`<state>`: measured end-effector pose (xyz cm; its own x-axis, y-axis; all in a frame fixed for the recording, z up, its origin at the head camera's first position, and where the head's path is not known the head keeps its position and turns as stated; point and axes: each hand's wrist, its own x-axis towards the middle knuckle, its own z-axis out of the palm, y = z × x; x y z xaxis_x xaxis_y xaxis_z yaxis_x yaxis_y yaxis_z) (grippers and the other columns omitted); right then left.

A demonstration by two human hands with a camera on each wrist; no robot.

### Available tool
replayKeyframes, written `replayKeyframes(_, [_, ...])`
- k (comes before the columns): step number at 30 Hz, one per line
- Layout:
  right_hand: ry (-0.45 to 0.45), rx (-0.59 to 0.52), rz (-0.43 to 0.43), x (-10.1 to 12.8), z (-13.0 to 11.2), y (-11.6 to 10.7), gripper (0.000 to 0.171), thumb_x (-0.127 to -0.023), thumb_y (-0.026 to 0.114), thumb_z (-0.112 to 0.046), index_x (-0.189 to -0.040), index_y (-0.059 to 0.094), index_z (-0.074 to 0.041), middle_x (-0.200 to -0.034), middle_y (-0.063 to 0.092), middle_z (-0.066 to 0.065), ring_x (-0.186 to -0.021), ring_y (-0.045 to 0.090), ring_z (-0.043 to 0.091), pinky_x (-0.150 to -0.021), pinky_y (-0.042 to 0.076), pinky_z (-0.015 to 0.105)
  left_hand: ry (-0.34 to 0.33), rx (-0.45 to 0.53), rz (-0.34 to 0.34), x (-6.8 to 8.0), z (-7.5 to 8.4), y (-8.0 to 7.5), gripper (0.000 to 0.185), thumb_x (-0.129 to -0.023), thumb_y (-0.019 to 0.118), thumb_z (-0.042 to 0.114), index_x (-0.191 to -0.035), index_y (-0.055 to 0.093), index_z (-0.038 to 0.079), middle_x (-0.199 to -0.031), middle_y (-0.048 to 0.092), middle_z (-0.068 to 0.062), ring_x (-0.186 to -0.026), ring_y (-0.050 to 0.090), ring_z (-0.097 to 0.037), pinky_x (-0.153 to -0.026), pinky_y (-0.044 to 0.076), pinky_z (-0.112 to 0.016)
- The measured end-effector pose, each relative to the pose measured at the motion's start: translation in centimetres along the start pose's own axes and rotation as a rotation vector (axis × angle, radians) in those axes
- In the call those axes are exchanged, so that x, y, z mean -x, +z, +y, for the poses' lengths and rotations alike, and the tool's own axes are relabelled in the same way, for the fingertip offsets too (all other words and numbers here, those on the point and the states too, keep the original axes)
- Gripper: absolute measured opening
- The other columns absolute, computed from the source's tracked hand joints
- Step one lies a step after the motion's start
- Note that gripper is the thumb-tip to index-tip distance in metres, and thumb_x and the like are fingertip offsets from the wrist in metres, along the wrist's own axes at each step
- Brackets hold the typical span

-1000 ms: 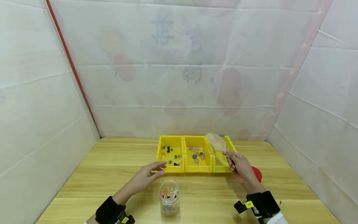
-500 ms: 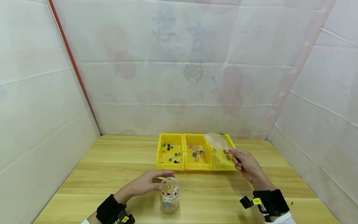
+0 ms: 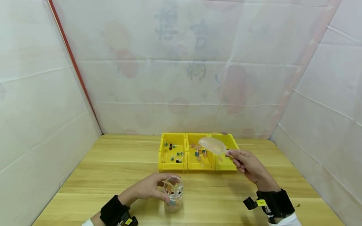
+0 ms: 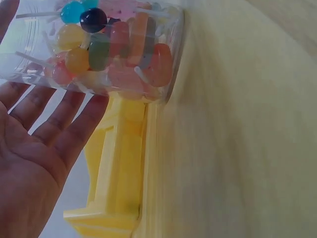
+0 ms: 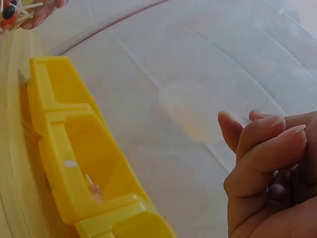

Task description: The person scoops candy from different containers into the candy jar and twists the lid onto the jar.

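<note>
My left hand (image 3: 150,186) is curled round a clear plastic jar (image 3: 174,205), thumb on the near side and fingers behind. Inside it are colourful candies and lollipops (image 4: 94,47) with white sticks. My right hand (image 3: 249,164) pinches the handle of a translucent scoop (image 3: 212,145), held over the middle and right yellow bins. A few pale orange pieces appear through the scoop's bowl. Lollipops with green and dark heads (image 3: 178,154) lie in the left bin (image 3: 173,167); the middle bin (image 3: 200,166) has orange and blue ones.
The right bin (image 3: 226,167) adjoins the other two and is partly covered by the scoop and hand. Small flat pieces (image 3: 224,133) show at its back edge. The wooden table (image 3: 118,160) is enclosed by white cloth walls (image 3: 181,81).
My left hand has moved from near the left bin down to the jar and closed round it. The scoop has shifted left toward the middle bin, still in my right hand.
</note>
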<state>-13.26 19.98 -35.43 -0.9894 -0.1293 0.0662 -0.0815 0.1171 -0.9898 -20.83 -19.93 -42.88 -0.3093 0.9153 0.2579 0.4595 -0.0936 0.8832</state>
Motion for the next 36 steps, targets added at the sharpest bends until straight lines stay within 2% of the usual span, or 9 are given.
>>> replayKeyframes(6, [-0.018, -0.022, -0.12, 0.2, -0.7, 0.5, 0.038, -0.107, 0.044, -0.028, -0.114, 0.063, 0.005, -0.062, 0.045, -0.006, -0.047, 0.03, 0.008, -0.045, 0.02, 0.033, -0.078, -0.054, 0.054, -0.3, 0.5, 0.5, 0.064, -0.086, 0.075, 0.032, -0.143, 0.05, 0.017, -0.136, 0.057, -0.002, -0.12, 0.054, -0.024, -0.093, 0.05, -0.036])
replayKeyframes(10, [-0.043, -0.034, -0.188, 0.4, -1.1, 0.9, 0.035, -0.108, 0.041, -0.024, -0.111, 0.068, -0.002, -0.06, 0.044, -0.006, -0.046, 0.029, 0.009, -0.044, 0.018, 0.034, -0.125, -0.108, 0.111, -0.4, 0.9, 0.9, 0.062, -0.084, 0.078, 0.027, -0.141, 0.052, 0.022, -0.133, 0.059, -0.001, -0.118, 0.056, -0.02, -0.093, 0.05, -0.035])
replayKeyframes(13, [-0.056, -0.055, -0.236, 0.5, -1.3, 1.1, 0.035, -0.108, 0.039, -0.022, -0.111, 0.069, -0.005, -0.06, 0.045, -0.007, -0.045, 0.027, 0.01, -0.043, 0.017, 0.035, -0.137, -0.123, 0.132, -0.5, 1.0, 1.2, 0.062, -0.084, 0.078, 0.026, -0.14, 0.053, 0.022, -0.132, 0.06, -0.002, -0.116, 0.056, -0.019, -0.092, 0.051, -0.035])
replayKeyframes(19, [-0.077, -0.099, -0.317, 0.7, -1.6, 1.7, 0.035, -0.109, 0.036, -0.018, -0.111, 0.067, -0.001, -0.062, 0.046, -0.007, -0.045, 0.025, 0.013, -0.042, 0.016, 0.036, -0.15, -0.116, 0.138, -0.6, 1.2, 1.3, 0.062, -0.085, 0.078, 0.027, -0.141, 0.051, 0.023, -0.132, 0.06, -0.001, -0.116, 0.056, -0.018, -0.092, 0.051, -0.035])
replayKeyframes(28, [-0.044, -0.185, -0.413, 1.2, -2.3, 3.1, 0.036, -0.109, 0.035, -0.014, -0.109, 0.069, -0.005, -0.065, 0.048, -0.008, -0.046, 0.028, 0.01, -0.04, 0.02, 0.027, -0.153, -0.106, 0.133, -0.6, 1.3, 1.3, 0.061, -0.085, 0.077, 0.027, -0.141, 0.052, 0.023, -0.132, 0.06, 0.0, -0.117, 0.056, -0.018, -0.093, 0.051, -0.036])
replayKeyframes(36, [-0.043, -0.213, -0.493, 1.4, -2.6, 4.0, 0.037, -0.109, 0.032, -0.012, -0.105, 0.068, -0.003, -0.063, 0.042, -0.003, -0.043, 0.02, 0.019, -0.04, 0.013, 0.034, -0.16, -0.125, 0.137, -0.6, 1.3, 1.3, 0.061, -0.087, 0.076, 0.03, -0.142, 0.051, 0.021, -0.132, 0.06, 0.0, -0.118, 0.055, -0.02, -0.093, 0.05, -0.036])
